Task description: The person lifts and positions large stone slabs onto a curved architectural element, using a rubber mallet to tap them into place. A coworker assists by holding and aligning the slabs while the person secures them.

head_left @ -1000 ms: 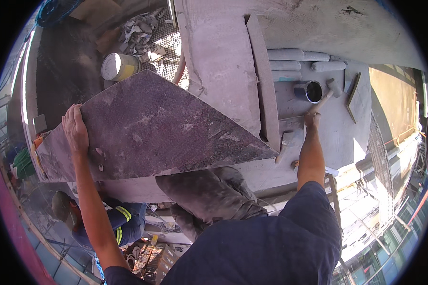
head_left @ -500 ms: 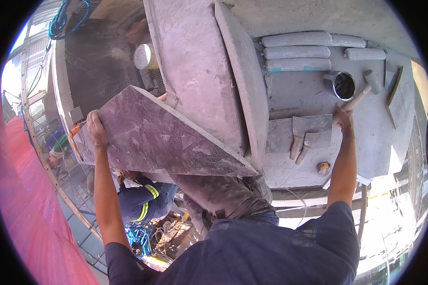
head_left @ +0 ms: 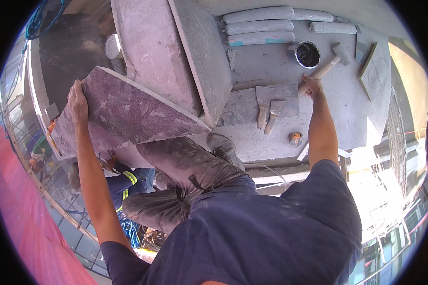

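1. Right hand point(head_left: 312, 86) first: we're wrapping it around the handle of the mallet point(head_left: 325, 70), whose head is pointing away from us over the grey ledge point(head_left: 352, 104); whether that head is resting there, we're not able to tell.
2. Over at left, we're clamping our left hand point(head_left: 79, 102) on the upper left edge of the dark slab point(head_left: 128, 111), which is tilting in front of us, its lower edge running just above our leg point(head_left: 176, 159).
3. For a sure hold, we're likely wanting firm, even pressure on that edge, since the slab is looking heavy; on the mallet, a relaxed wrist is probably serving us best.
4. Tools are crowding in: the pot point(head_left: 297, 58) is sitting near the handle, two scrapers point(head_left: 262, 114) are lying partly on a flat tile point(head_left: 238, 108), and an angled strip point(head_left: 366, 71) is lying farther right.
5. Between our hands, a pale panel point(head_left: 202, 57) is standing in the way, and a co-worker's sleeve point(head_left: 116, 183) is showing below the slab, so we're needing care there.
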{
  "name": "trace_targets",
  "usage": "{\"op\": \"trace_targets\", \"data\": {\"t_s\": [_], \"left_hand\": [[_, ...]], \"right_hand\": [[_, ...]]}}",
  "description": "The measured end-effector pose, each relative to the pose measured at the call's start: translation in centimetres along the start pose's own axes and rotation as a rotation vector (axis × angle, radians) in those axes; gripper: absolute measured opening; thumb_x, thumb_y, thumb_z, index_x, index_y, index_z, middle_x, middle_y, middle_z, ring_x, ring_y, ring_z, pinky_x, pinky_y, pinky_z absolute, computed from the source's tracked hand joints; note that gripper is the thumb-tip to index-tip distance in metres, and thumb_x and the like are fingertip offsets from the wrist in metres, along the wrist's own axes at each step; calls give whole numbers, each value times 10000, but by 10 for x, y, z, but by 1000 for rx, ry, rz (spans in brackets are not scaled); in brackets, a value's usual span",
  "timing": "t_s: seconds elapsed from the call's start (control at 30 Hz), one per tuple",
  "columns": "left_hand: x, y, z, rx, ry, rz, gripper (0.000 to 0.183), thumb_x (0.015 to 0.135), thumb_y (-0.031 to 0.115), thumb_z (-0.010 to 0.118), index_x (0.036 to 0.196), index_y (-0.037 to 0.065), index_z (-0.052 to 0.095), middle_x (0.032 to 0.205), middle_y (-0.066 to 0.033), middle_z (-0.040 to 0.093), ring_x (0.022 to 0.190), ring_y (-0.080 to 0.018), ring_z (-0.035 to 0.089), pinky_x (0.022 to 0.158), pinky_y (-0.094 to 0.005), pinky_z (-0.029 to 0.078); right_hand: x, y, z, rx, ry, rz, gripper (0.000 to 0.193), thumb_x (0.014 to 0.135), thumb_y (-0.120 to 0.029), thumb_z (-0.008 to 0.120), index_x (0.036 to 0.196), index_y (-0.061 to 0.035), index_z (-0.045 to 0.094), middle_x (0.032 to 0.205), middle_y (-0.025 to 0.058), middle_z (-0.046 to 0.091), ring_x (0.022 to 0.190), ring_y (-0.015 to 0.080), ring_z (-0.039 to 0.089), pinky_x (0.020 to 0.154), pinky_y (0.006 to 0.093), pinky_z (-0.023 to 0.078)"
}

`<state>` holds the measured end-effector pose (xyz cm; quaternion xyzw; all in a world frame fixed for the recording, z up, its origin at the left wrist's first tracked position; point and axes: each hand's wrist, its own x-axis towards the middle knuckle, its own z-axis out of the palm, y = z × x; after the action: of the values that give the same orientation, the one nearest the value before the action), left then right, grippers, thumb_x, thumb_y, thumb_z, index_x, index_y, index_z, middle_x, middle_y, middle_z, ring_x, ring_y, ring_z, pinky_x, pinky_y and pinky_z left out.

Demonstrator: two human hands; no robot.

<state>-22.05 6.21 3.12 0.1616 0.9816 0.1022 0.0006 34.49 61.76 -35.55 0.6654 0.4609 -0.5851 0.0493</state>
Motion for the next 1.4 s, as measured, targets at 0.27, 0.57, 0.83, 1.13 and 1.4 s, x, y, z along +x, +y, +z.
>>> {"op": "trace_targets", "data": {"t_s": [0.27,0.57,0.83,1.13,1.4], "left_hand": [[0,30,12,41,126,-57,624,1115,493,426,1279,-18,743,1318,-243,732,1277,-414,654,1104,-463,460],[-7,36,6,78,151,4,569,1117,421,394,1111,-34,736,1196,-246,741,1178,-457,650,1063,-513,467],[-10,29,21,179,363,217,384,1092,286,459,1038,55,761,1057,-150,772,1117,-338,698,1082,-498,452],[-35,29,6,-108,353,68,393,1083,388,579,1057,60,795,1046,-125,765,1137,-305,695,1224,-572,328],[-87,-3,-39,-533,524,96,254,981,220,722,1165,46,703,1266,-169,658,1364,-393,585,1259,-634,335]], "right_hand": [[2,2,2,50,16,14,396,904,-383,875,1058,-62,701,884,54,688,724,208,680,741,426,638],[13,-2,12,15,-48,31,316,973,-368,804,855,-132,630,700,1,589,558,143,559,565,379,562],[-26,16,-11,242,-81,-12,709,946,-625,765,1401,-93,655,1163,84,596,1027,202,583,1139,510,463],[-372,-205,89,-200,148,-992,288,1012,-174,573,1181,19,702,1137,104,716,1016,182,658,912,355,538],[-491,-326,406,-906,-278,-1723,510,1153,-403,445,1268,18,709,1302,244,715,1234,443,645,1030,523,519]]}}
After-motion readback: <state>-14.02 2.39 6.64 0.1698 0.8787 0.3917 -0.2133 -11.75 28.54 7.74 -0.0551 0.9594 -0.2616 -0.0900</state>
